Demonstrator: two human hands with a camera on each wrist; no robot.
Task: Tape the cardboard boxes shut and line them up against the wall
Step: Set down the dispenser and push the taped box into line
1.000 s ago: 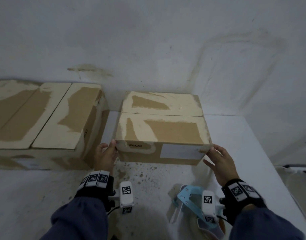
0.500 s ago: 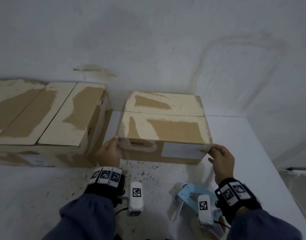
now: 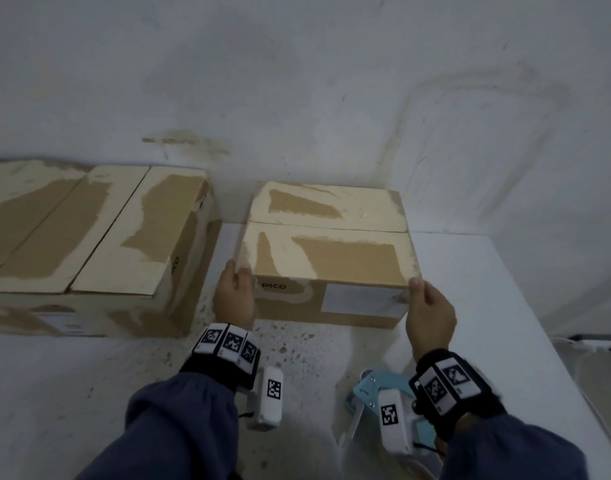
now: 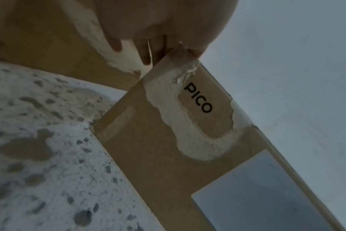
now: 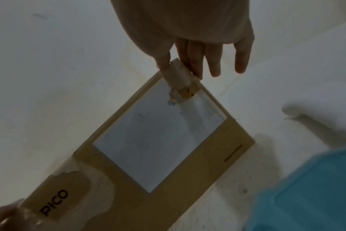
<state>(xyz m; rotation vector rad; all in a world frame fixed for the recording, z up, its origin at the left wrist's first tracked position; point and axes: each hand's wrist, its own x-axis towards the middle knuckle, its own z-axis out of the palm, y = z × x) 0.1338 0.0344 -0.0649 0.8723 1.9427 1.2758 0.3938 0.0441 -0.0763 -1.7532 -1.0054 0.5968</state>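
A small cardboard box (image 3: 328, 258) marked PICO, flaps closed, stands on the white table with its back at the wall. My left hand (image 3: 236, 282) grips its front-left top corner, thumb on top and fingers down the side; the left wrist view shows this hand (image 4: 158, 51) on the box (image 4: 168, 156). At the front-right top corner my right hand (image 3: 423, 299) pinches the edge; in the right wrist view the right hand (image 5: 180, 68) has its thumb and fingers on either side of the box (image 5: 198, 171). A larger closed box (image 3: 89, 237) sits to the left against the wall.
A light-blue tape dispenser (image 3: 370, 393) lies on the table (image 3: 487, 306) under my right wrist, seen also as a tape dispenser (image 5: 316, 187) in the right wrist view. The table's right edge runs diagonally; a cable and a white device (image 3: 595, 341) lie beyond it. The wall (image 3: 297, 81) closes the back.
Both hands have closed in on the small box's top front corners. The left thumb has come onto the top edge, and the right fingers have drawn together at the corner.
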